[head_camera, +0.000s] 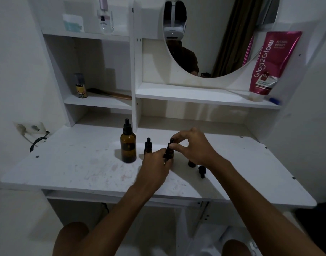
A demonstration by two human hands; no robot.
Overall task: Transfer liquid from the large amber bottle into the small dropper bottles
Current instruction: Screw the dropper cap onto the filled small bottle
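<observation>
White desk (84,169): small dropper bottle (168,154) between left grip (155,164) and right grip (193,146).

Your left hand (154,163) grips a small dropper bottle (169,154) on the worktop (75,169) while your right hand (195,146) pinches its cap. The large amber bottle (128,145) stands capped to the left, another small one (148,145) just beside it.

home vanity: round mirror (214,34), cosmetics shelves (204,96)

Dim, soft, wide-angle edge distortion
</observation>
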